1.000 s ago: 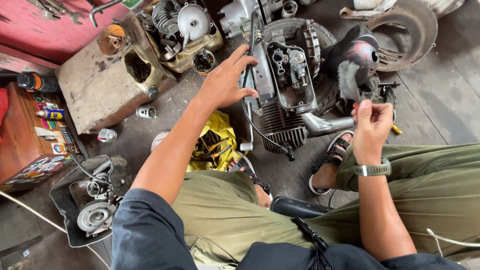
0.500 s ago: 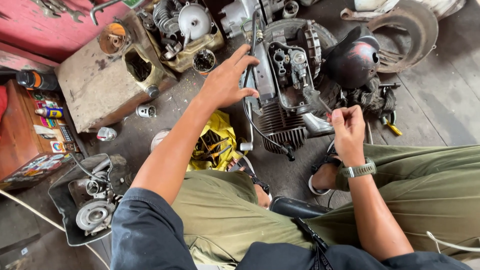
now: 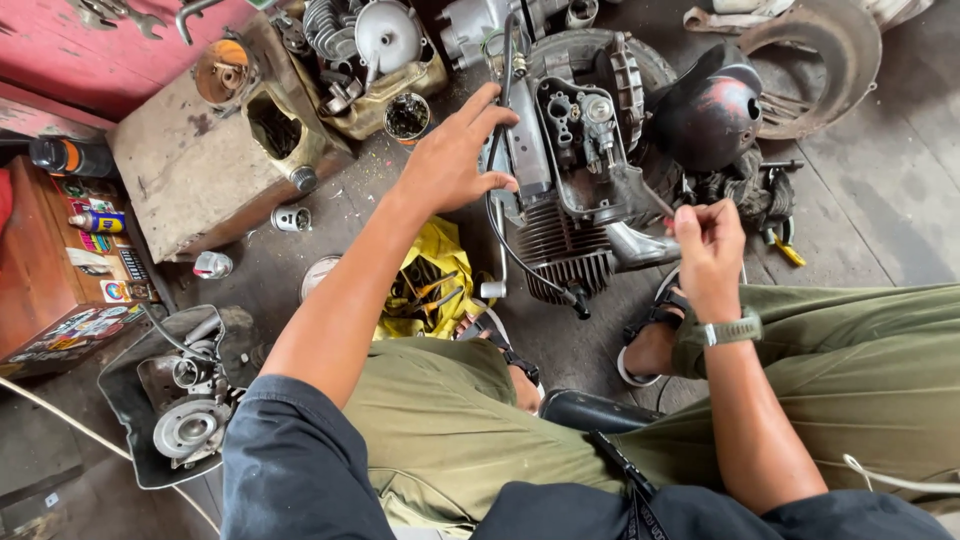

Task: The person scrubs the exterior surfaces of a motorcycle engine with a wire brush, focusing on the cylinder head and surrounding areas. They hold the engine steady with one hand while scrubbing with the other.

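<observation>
A person sits on the floor in green trousers and looks down at an engine (image 3: 575,190). The engine is grey metal, oily and dull, with thin ribbed fins at its near end and a boxy open top full of small parts. It lies on the dusty concrete floor (image 3: 880,200) right in front of the knees.

The left hand (image 3: 450,160) rests on the left side of the engine with its fingers spread wide, holding nothing. A thin black cable (image 3: 510,250) curves down below it.

The right hand (image 3: 708,250) is at the right side of the engine, fingers pressed together and pinching a thin stick-like tool (image 3: 655,203) whose tip touches the engine. A watch (image 3: 735,330) with a green band sits on that wrist.

Just behind the engine is a round, dark, shiny helmet (image 3: 710,115). Far right lies a curved rusty metal guard (image 3: 830,60). On the left sits a rusty, dented tank (image 3: 215,165) with a round hole on top. A crumpled yellow bag (image 3: 430,270) with tools lies by the left knee. A black tray (image 3: 165,400) of round silver parts is at the lower left. A small shiny piston (image 3: 290,218) stands near the tank.
</observation>
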